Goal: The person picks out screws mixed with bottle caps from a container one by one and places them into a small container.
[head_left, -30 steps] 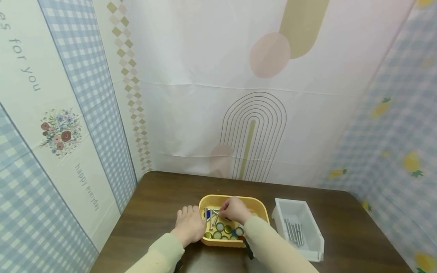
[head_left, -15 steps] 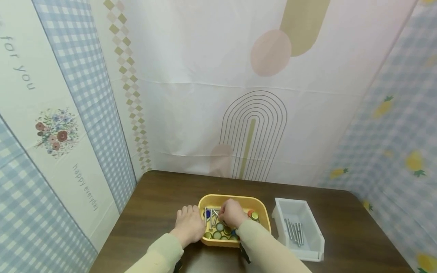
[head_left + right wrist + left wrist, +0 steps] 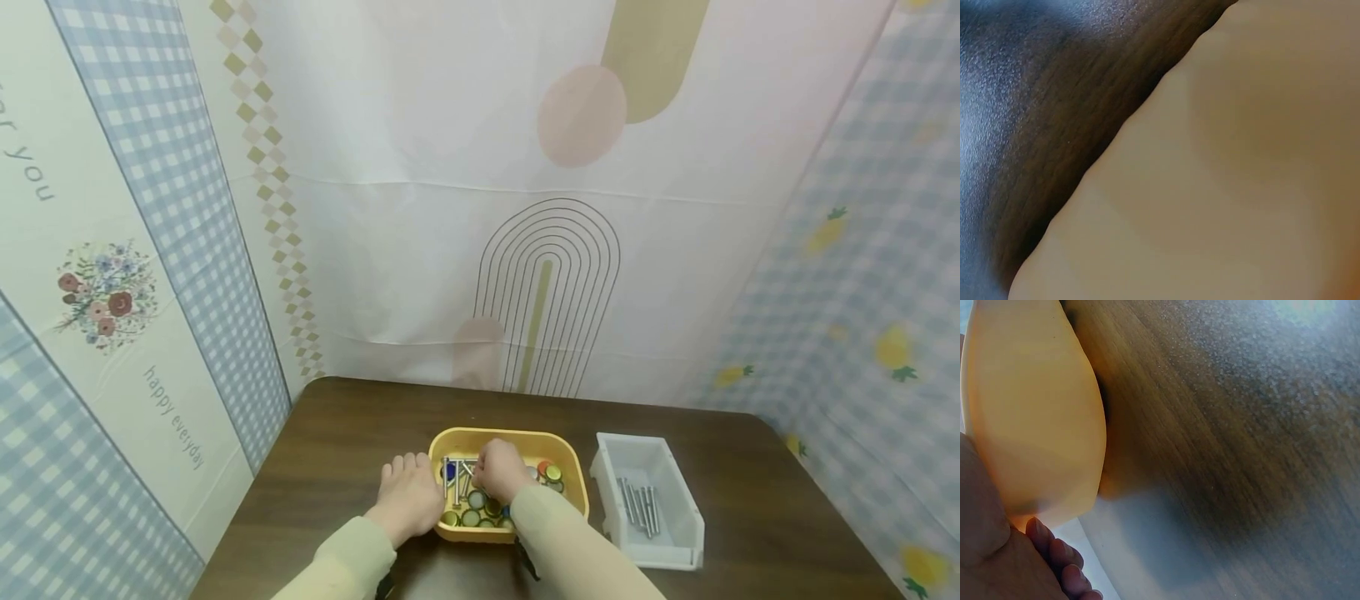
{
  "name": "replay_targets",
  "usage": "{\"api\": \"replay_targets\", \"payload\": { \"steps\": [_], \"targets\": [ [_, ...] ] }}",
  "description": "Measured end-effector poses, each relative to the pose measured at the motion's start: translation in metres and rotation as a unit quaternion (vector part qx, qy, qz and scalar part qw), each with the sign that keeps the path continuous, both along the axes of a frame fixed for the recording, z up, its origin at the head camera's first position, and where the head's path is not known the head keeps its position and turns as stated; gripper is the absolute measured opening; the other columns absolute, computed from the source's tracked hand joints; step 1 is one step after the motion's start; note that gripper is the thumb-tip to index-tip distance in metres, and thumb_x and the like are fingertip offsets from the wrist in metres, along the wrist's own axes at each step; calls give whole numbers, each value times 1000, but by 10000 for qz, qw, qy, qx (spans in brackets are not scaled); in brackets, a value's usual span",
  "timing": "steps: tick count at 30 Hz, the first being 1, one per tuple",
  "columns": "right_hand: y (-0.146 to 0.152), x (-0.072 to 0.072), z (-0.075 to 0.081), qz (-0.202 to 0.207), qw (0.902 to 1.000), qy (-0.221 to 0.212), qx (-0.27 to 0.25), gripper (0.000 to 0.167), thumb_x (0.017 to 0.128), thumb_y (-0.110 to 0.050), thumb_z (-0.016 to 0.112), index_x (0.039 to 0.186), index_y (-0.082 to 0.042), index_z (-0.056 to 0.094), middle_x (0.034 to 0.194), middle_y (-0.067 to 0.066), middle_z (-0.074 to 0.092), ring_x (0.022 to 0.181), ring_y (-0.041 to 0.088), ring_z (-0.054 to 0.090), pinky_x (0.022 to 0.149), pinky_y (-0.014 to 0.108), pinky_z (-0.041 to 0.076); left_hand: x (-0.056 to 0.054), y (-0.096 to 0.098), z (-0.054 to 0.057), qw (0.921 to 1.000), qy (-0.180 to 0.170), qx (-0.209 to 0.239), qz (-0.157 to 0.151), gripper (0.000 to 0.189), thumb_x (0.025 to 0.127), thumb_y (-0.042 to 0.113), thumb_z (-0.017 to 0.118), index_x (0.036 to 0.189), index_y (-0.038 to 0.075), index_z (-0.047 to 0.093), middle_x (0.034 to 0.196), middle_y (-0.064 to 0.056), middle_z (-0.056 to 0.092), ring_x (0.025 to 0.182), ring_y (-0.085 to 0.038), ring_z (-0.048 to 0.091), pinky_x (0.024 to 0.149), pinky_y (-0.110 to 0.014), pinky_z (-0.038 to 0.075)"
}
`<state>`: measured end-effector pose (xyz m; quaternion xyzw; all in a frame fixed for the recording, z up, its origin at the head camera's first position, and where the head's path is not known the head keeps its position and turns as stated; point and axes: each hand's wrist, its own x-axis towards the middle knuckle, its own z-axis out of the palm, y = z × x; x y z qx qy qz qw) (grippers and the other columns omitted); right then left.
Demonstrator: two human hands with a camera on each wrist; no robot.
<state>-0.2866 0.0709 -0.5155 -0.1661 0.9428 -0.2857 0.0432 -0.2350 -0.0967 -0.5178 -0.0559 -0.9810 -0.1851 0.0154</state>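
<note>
My left hand (image 3: 410,493) rests with extended fingers against the left side of a yellow plastic bin (image 3: 558,439). In the left wrist view, its fingers (image 3: 1063,553) lie by the corner of the bin's outer wall (image 3: 1038,412). Inside the bin are several silver bolts (image 3: 457,487) on the left and many bottle caps (image 3: 470,517) in mixed colours. My right hand (image 3: 502,471) reaches down among them, fingers bent, beside the bolts. Its fingertips are hidden, so whether it pinches a bolt cannot be seen. The right wrist view shows mostly the bin wall (image 3: 1210,187).
A white open-fronted tray (image 3: 660,454) stands right of the bin, with several bolts (image 3: 640,507) lying in it. Both containers sit on a dark wooden table (image 3: 345,425). Printed curtains (image 3: 390,275) hang behind and at both sides.
My right hand has moved slightly left and lower inside the yellow bin, uncovering red and yellow caps on the right. The left hand keeps its place on the bin. The view has shifted slightly.
</note>
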Motion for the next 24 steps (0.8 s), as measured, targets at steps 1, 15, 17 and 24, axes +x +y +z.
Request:
{"api": "replay_targets", "payload": {
  "steps": [1,15,17,24],
  "targets": [
    [0,0,-1,-9,10000,22,23,46,78,5,67,46,-16,41,39,-10,32,38,8,34,42,25,33,0,0,0,10000,-13,-2,10,27,90,25,56,95,0,47,84,-11,40,83,-29,38,80,-49,32],
    [-2,2,0,-85,9999,22,135,47,76,4,67,45,-17,39,39,-12,29,39,7,32,43,24,30,2,0,2,10000,-26,15,44,29,90,26,58,97,0,48,85,-11,42,84,-29,39,80,-49,32],
    [-3,2,1,-18,9999,7,118,47,77,4,66,46,-17,39,40,-12,28,39,8,31,43,25,30,2,-1,1,10000,-44,16,71,29,90,26,58,96,0,48,84,-11,41,83,-29,39,79,-49,32],
    [-1,3,3,53,9997,-214,110,49,82,4,61,47,-17,34,41,-10,22,38,9,24,41,27,26,-1,0,-2,9999,-116,-31,84,31,90,28,57,97,0,48,84,-11,41,83,-29,39,80,-49,32]
  ]
}}
